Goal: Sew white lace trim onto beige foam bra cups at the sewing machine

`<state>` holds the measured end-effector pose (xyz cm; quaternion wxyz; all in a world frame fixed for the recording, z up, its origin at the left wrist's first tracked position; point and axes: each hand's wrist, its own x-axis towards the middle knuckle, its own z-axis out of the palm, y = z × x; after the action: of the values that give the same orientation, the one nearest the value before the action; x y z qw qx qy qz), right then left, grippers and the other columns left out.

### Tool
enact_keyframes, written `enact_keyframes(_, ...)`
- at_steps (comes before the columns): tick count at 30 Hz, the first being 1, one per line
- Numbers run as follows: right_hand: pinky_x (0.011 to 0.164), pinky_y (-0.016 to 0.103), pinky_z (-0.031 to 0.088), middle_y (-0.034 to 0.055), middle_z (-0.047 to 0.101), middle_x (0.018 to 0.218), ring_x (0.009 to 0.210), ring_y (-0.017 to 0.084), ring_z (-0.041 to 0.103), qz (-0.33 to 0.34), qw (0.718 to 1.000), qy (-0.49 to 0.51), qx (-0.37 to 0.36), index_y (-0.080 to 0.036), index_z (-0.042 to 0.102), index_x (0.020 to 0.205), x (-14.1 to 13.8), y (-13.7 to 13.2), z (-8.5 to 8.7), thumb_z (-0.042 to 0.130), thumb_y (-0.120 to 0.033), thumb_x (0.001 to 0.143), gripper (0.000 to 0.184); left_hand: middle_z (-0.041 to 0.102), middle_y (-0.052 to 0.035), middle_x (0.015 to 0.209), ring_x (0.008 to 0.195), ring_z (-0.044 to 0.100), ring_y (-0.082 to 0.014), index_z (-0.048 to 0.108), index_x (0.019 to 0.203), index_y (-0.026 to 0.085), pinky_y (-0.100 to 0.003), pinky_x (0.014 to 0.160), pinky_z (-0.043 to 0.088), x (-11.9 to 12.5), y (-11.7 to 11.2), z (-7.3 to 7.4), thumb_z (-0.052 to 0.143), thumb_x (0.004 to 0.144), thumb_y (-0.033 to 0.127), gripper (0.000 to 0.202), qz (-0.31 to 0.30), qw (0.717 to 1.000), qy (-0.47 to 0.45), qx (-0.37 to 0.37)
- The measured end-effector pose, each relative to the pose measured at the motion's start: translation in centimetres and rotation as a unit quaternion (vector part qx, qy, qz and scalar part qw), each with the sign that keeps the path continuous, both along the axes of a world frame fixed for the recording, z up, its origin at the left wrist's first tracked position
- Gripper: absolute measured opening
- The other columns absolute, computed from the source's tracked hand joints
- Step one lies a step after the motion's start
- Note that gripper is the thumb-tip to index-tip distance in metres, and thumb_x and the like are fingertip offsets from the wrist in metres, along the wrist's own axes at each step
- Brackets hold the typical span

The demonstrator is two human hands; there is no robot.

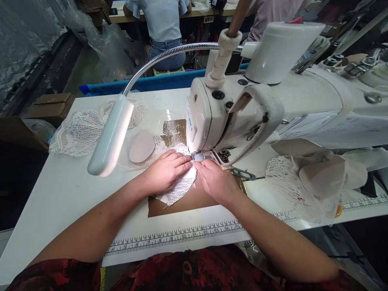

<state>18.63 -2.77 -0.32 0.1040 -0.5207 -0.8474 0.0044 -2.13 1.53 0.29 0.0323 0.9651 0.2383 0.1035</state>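
A white lace piece (pixel 178 190) lies under the needle area of a white sewing machine (pixel 201 115), its rounded end spreading toward me. My left hand (pixel 166 170) rests flat on the lace, fingers stretched out toward the presser foot (pixel 198 157). My right hand (pixel 218 180) is closed at the lace's right edge, just in front of the foot, fingertips pinching the edge close to the left fingertips. Part of the lace is hidden beneath my left hand. Left of it lies a beige oval pad (pixel 142 146) on sheer lace-edged material.
A lit lamp (pixel 110 135) on a bendable metal neck hangs over the table's left side. More lace (pixel 80 131) lies behind it. Right of the machine are lace and a beige cup (pixel 323 176). A ruler strip (pixel 182 235) runs along the front edge. A person (pixel 162 24) sits beyond.
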Motion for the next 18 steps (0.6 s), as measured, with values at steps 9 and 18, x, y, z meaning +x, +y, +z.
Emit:
enact_keyframes(9,0.063,0.026,0.039,0.0047,0.066,0.094,0.076,0.016,0.055,0.033,0.998,0.05,0.013,-0.02,0.063,0.115,0.88,-0.25,-0.42,0.042,-0.009,0.085,0.038,0.056,-0.0127,0.13,0.108,0.051,-0.0272,0.053,0.127,0.012,-0.045,0.094,0.04,-0.29,0.28,0.12,0.047,0.088,0.015,0.039,-0.009,1.0,-0.008,0.007)
enact_keyframes(18,0.057,0.026,0.033,0.0049,0.065,0.09,0.073,0.015,0.053,0.03,0.999,0.043,-0.004,-0.019,0.066,0.108,0.82,-0.33,-0.02,0.043,-0.009,0.084,0.035,0.057,-0.0123,0.129,0.108,0.052,-0.0272,0.054,0.126,0.013,-0.044,0.092,0.042,-0.27,0.35,0.29,0.045,0.088,0.013,0.039,-0.008,1.0,-0.021,-0.017)
